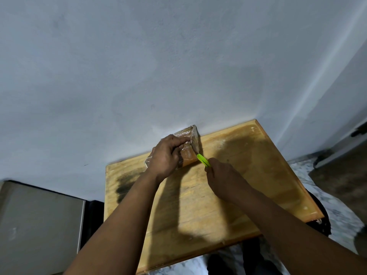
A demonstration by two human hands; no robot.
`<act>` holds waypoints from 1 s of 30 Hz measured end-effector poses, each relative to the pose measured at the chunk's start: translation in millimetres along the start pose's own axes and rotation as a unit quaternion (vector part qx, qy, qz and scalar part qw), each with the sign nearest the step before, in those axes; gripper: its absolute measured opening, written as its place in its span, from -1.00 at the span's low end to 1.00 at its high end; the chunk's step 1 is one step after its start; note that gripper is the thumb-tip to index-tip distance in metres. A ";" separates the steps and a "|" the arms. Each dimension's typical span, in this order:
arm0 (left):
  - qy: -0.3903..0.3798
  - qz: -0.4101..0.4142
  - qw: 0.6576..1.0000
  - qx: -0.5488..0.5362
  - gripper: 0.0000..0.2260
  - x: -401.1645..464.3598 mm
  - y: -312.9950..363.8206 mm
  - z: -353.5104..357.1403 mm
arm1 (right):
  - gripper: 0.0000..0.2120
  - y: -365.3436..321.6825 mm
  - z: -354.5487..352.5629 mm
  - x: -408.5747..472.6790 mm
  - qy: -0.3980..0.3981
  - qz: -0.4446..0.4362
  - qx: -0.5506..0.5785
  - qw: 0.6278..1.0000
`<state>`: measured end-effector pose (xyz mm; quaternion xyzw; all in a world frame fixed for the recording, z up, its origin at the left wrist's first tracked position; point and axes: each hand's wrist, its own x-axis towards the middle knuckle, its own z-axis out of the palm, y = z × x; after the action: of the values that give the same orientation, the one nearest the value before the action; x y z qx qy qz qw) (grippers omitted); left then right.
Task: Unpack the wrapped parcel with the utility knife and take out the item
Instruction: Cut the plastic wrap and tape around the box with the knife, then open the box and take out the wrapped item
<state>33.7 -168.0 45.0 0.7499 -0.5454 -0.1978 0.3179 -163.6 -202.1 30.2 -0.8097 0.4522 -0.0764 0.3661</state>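
My left hand (165, 155) curls over the parcel (189, 149), fingers pressed on its wrap, while my right hand (220, 173) grips the knife (203, 160), tip at the parcel's near side. The cutting step appears in hand; next calls for a shallow slit clear of my left fingers. The parcel sits at the far edge of a wooden table (248, 175) against a pale wall (158, 66), a grey cabinet (39, 225) to the left.

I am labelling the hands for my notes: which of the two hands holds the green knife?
The right hand grips the green utility knife, its tip at the wrapped parcel. The left hand holds only the parcel, steadying it on the wooden table.
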 end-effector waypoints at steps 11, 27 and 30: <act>0.026 0.019 0.999 0.017 -0.72 -4.6 -6.9 2.7 | -0.86 10.7 4.7 -7.0 -0.016 -0.013 0.001 1.000; -0.087 0.058 0.990 0.099 -0.66 -96.0 -45.9 63.7 | -0.66 13.1 28.4 13.7 -0.011 0.206 0.290 0.934; -0.105 0.046 0.988 0.104 -0.69 -110.5 -57.2 76.0 | -0.72 19.1 38.4 5.6 -0.008 0.221 0.227 0.949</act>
<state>-11.8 -71.9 -54.9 0.7278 -0.6274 -0.2028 0.1882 -155.8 -192.5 -11.3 -0.5858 0.5874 -0.0878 0.5515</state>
